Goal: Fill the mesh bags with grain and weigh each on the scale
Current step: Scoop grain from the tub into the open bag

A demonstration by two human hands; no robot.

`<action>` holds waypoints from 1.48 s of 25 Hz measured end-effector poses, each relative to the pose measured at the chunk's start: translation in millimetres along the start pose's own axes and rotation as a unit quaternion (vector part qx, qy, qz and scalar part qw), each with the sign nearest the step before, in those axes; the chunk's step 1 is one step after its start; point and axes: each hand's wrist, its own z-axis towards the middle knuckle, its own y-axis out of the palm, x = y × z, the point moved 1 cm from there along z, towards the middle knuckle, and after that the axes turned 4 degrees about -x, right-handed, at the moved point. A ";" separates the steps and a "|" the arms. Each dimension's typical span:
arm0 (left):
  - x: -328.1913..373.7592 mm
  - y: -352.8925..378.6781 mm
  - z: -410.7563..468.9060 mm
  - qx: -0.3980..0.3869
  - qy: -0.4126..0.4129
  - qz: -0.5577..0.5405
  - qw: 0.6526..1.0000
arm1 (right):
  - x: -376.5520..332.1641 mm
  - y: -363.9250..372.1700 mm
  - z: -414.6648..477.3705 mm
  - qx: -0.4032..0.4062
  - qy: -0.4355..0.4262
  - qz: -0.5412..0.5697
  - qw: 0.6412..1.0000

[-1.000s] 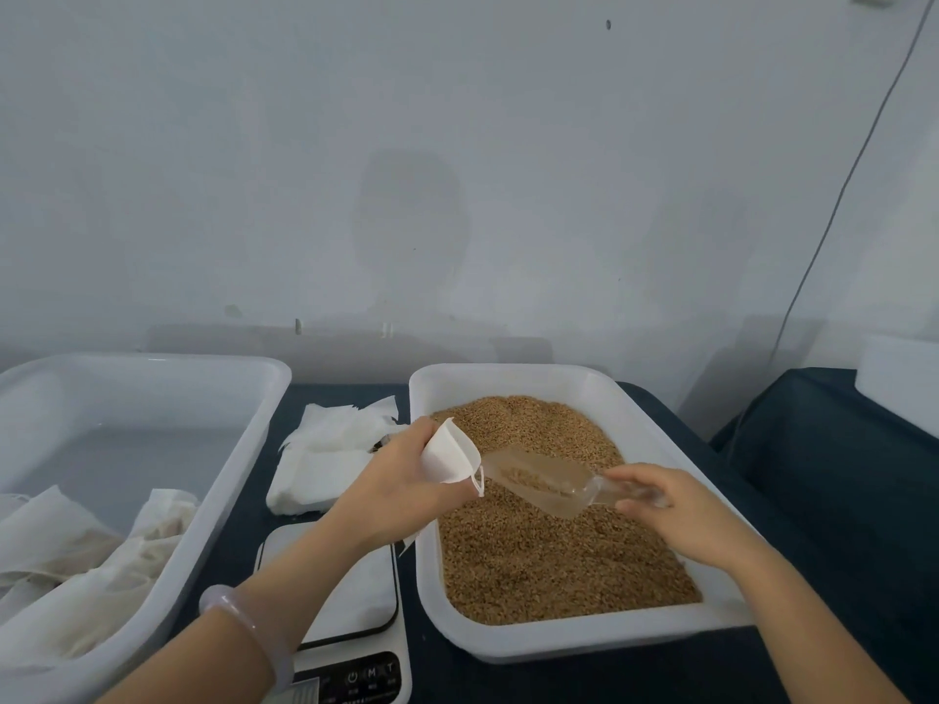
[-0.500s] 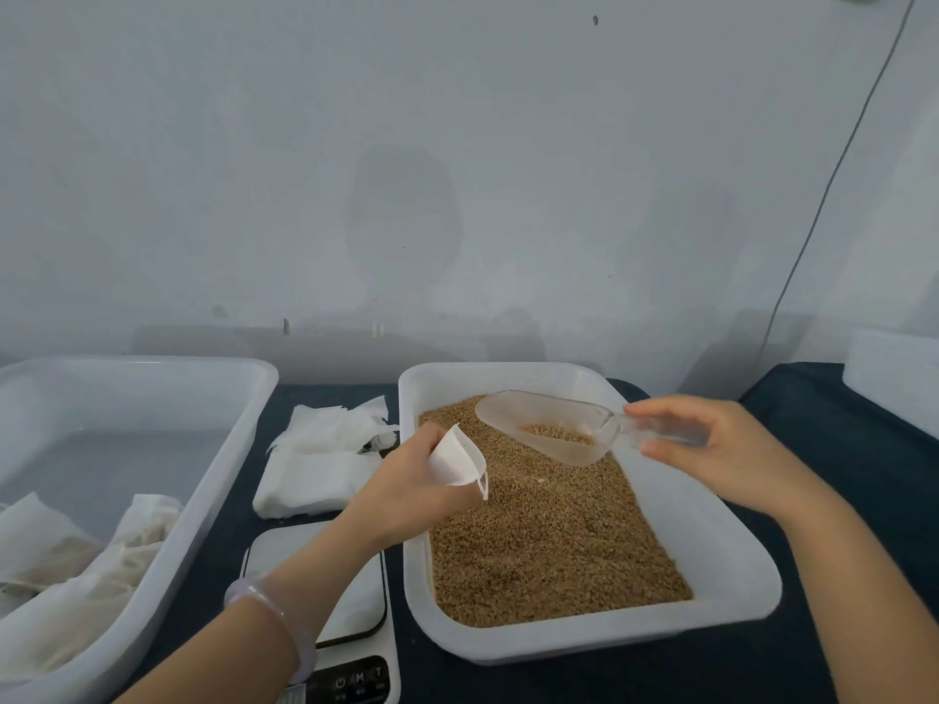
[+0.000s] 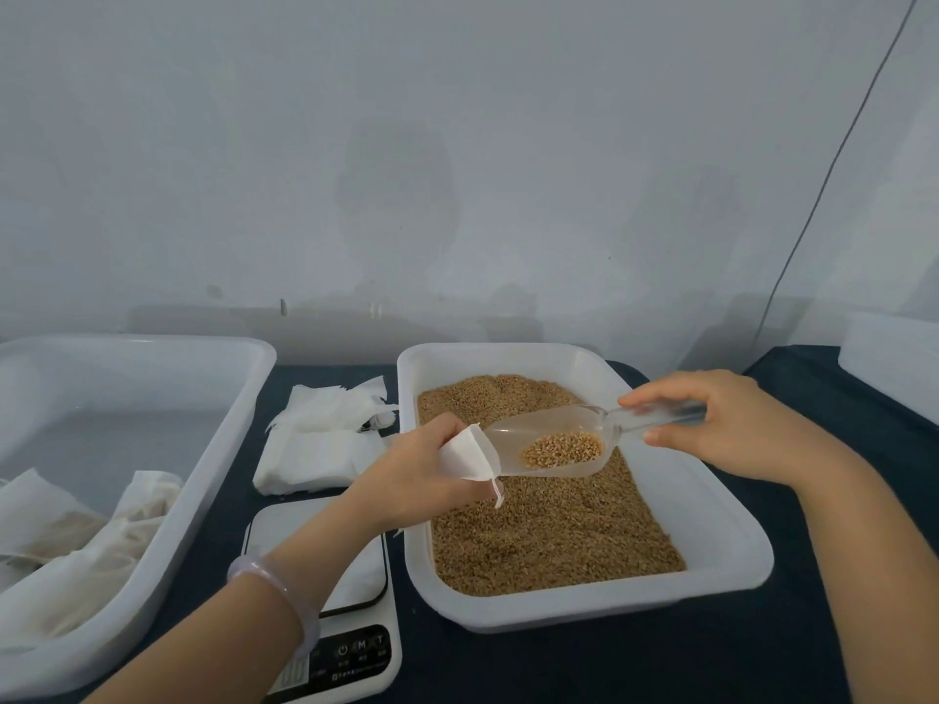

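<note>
Clear scoop (image 3: 533, 426) of grain (image 3: 561, 449), pinched in right fingers (image 3: 660, 396), meets mesh bag (image 3: 465, 457) gripped by left fingers (image 3: 439, 431).

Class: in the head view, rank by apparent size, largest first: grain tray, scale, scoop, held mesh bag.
1. grain tray
2. scale, partly hidden
3. scoop
4. mesh bag, partly inside the left hand
</note>
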 end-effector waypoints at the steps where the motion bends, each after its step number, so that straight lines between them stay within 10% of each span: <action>1: 1.5 2.9 0.8 -0.007 0.004 0.018 1.000 | -1.5 -0.3 -0.6 -0.002 0.000 -0.007 1.000; 18: 7.2 40.4 7.8 -0.002 -0.016 0.046 0.999 | -45.1 -24.9 22.3 0.062 -0.069 -0.255 0.962; 37: 5.6 35.6 -4.3 0.066 0.001 -0.091 0.994 | -6.7 -39.0 13.9 0.095 -0.070 -0.103 0.988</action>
